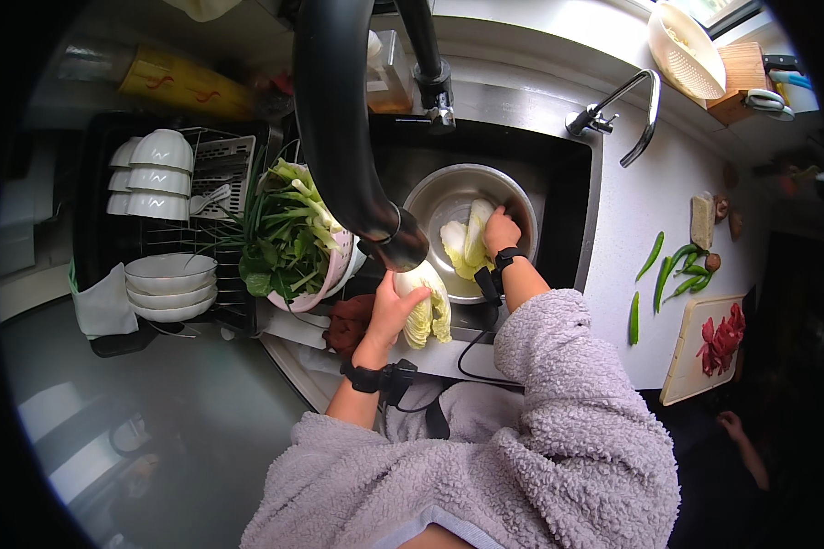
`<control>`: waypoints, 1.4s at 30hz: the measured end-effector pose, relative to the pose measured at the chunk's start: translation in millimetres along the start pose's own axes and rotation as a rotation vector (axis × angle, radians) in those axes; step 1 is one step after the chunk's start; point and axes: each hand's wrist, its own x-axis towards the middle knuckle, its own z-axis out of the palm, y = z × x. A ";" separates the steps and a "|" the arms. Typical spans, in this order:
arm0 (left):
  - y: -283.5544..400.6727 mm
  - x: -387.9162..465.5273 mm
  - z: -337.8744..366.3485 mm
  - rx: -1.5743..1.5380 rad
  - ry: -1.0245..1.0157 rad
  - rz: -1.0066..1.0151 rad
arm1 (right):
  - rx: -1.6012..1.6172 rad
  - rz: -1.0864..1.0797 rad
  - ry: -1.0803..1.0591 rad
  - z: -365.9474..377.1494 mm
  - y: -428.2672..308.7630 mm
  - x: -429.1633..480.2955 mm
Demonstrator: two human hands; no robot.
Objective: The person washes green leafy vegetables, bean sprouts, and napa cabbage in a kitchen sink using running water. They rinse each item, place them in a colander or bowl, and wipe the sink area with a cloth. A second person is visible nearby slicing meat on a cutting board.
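My left hand (392,312) grips a head of napa cabbage (426,305) over the front edge of the sink (553,199). Inside the sink stands a round metal basin (422,189) with loose cabbage leaves (468,237) in it. My right hand (501,232) reaches into the basin, its fingers against one upright leaf at the right. The fingertips are hidden, so whether they grip that leaf cannot be told. Both wrists wear black bands with small devices and a cable.
A black faucet (336,137) hangs low over the basin's left side. Left are a colander (342,264) of greens and a dish rack with bowls (161,178). Rightward lie green chilies (662,281) and a cutting board (680,357) with sliced meat (721,340). Another person's hand (731,425) shows lower right.
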 end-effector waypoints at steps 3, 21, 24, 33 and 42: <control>0.3 0.1 -1.4 -0.005 0.019 -0.005 | -0.003 -0.050 0.026 -25.1 -3.3 -11.3; -4.2 -1.3 1.1 -0.224 0.084 -0.033 | 0.748 -0.430 0.340 -151.8 23.4 -87.0; -2.1 -2.6 1.6 -0.243 0.092 -0.042 | 0.192 -0.447 0.020 -72.4 -37.4 -61.6; -5.0 -4.7 -4.4 -0.308 0.097 -0.054 | -0.128 -0.409 0.110 41.7 -36.7 -15.0; -9.7 -0.3 -3.1 -0.209 0.141 -0.085 | -0.064 -0.574 -0.100 35.9 -65.5 -25.1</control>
